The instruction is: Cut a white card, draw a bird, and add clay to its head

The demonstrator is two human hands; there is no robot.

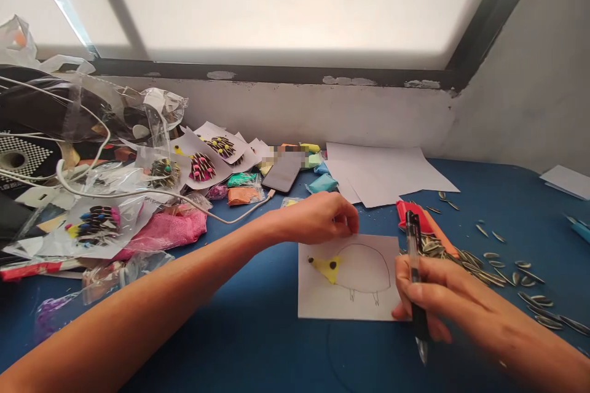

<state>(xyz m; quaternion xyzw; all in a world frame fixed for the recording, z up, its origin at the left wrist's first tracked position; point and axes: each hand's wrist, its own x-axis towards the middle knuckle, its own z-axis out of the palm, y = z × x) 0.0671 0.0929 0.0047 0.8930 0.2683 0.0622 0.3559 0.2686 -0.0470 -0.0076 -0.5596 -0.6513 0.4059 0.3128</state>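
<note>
A white card (318, 304) lies on the blue table in front of me. It bears a pencil-like outline of a hedgehog, with a round body and thin legs. The hedgehog's face (328, 267) is yellow clay with a dark eye and nose. My left hand (322, 216) is at the card's top edge, fingers curled and closed on it; the fingertips are partly hidden. In my right hand (426, 291) is a black pen (417, 295), tip pointing down, held beside the card's right edge. Some of that hand's fingers touch the card's lower right corner.
Sunflower seeds (498, 264) are scattered at right, near a red packet (408, 215). White sheets (382, 169) lie behind. Clay packets (244, 195), a phone (283, 172) and a white cable (203, 214) are at back centre. Finished seed hedgehogs (203, 166) and plastic bags crowd the left.
</note>
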